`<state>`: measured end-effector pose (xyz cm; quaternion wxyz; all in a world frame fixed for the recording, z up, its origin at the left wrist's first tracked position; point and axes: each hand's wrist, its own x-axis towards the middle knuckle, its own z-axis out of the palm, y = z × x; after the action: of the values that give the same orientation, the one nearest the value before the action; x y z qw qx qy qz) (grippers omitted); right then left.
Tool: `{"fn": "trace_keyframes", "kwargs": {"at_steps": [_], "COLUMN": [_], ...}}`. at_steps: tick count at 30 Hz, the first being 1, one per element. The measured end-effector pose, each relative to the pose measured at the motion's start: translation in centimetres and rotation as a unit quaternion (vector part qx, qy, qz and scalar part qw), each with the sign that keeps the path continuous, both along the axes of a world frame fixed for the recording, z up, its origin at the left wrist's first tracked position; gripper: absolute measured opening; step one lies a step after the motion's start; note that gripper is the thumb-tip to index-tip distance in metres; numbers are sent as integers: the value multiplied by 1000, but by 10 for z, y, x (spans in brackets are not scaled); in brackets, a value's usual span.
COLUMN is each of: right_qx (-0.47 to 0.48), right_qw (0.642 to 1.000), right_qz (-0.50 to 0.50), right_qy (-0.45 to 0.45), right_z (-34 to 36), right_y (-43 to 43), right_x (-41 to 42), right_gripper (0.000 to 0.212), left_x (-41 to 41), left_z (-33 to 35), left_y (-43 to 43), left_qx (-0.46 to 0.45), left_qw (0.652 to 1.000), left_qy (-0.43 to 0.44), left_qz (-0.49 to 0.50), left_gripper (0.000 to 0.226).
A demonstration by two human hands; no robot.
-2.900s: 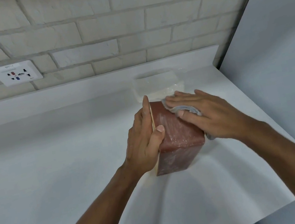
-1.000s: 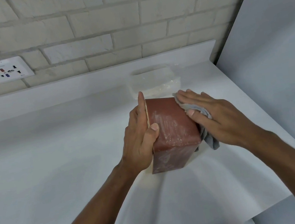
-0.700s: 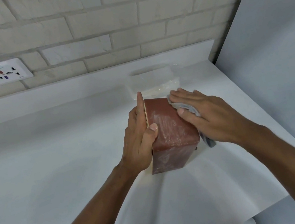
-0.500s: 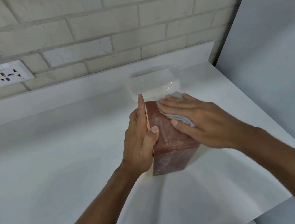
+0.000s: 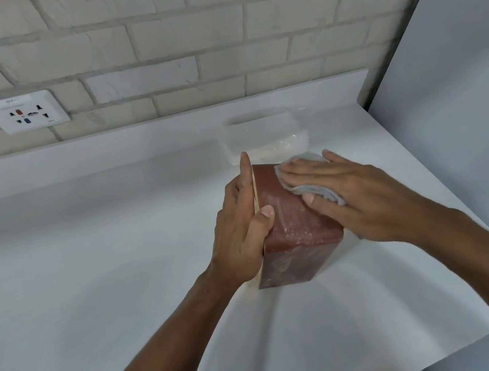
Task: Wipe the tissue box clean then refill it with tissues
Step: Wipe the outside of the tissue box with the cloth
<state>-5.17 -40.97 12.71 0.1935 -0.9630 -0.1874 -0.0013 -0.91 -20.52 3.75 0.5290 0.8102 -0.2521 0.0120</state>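
The tissue box (image 5: 295, 228) stands on the surface (image 5: 90, 276), the left grip (image 5: 243, 227) clamped on its side with thumb over the top; the flat, unclenched right grip (image 5: 352, 199) should press the cloth (image 5: 318, 190) in even, overlapping strokes across that top face.

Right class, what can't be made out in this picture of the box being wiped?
Head view only:
reddish-brown rectangular tissue box: left face hidden by the left hand.
grey cloth: mostly under the right hand.
clear plastic pack: contents blurred.
white wall socket: label too small.
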Motion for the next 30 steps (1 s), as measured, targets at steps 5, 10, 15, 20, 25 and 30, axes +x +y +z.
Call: {"fn": "trace_keyframes", "kwargs": {"at_steps": [5,10,15,20,25,30], "right_qx": [-13,-11,1,-17,10,-36], "right_qw": [999,999,998,999,1000,998], "right_qz": [-31,35,-54,31,2,4], "right_qy": [-15,-23,17,-25,9,-43], "right_z": [1,-6,-2,-8,-4,-7], "right_y": [31,21,-6,21,-8,28], "right_x": [17,11,16,4,-3,5], "right_gripper": [54,55,56,59,59,62], "left_x": [1,1,1,0,2,2], "left_z": [1,0,1,1,-2,-1], "left_y": [1,2,1,2,1,1], "left_qx": [3,5,8,1,3,5], "left_qw": [1000,1000,1000,1000,1000,1000], "left_qy": [5,-5,-16,-17,-24,-15], "left_qz": [-5,-13,-10,-11,-9,-10], "left_gripper": [78,79,76,77,75,78]}}
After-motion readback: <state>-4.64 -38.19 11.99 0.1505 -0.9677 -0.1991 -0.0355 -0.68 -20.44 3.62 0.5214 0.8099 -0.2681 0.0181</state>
